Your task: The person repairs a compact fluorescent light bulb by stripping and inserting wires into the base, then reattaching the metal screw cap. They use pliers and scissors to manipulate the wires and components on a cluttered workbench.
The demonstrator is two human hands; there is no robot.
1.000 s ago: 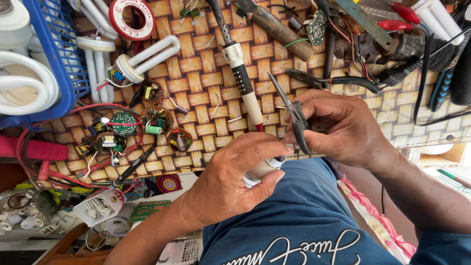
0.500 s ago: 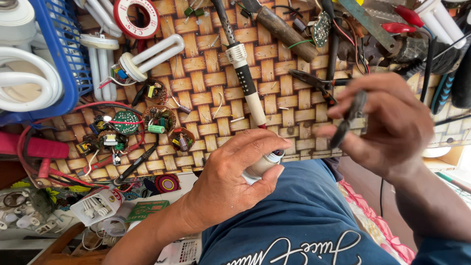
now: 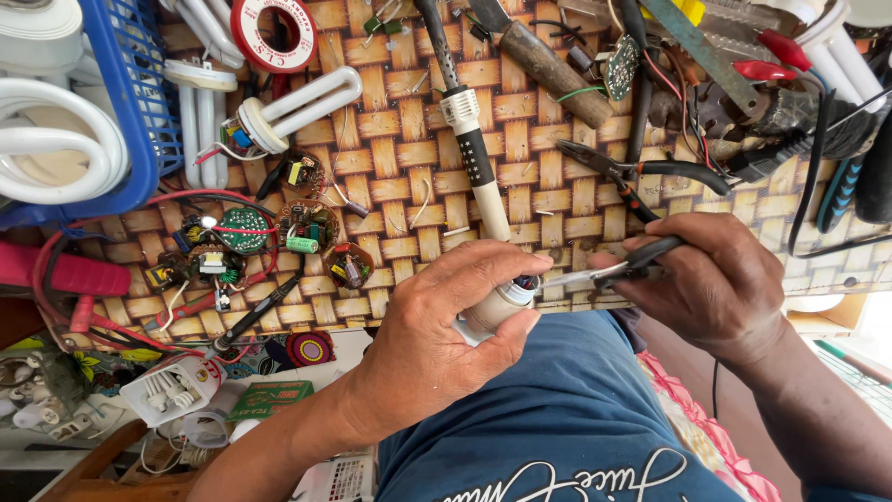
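— Where is the lamp base?

— I see the white lamp base (image 3: 492, 305) at the centre of the frame, just over the edge of the desk (image 3: 409, 149), above a blue-clad lap. My left hand (image 3: 437, 344) wraps it, fingers and thumb pressed around its body.

— And the other hand?

— My right hand (image 3: 715, 279), right of centre, pinches the dark handles of small pliers (image 3: 604, 271); their metal tips point left and meet the open mouth of the base.

— What lies around?

— A soldering iron (image 3: 469, 139) lies upright in the frame just above the base. Round circuit boards (image 3: 269, 237) sit to the left, a spiral-less tube bulb (image 3: 288, 110) upper left, beside a blue basket (image 3: 139, 102). Another pair of pliers (image 3: 632, 172) lies above my right hand.
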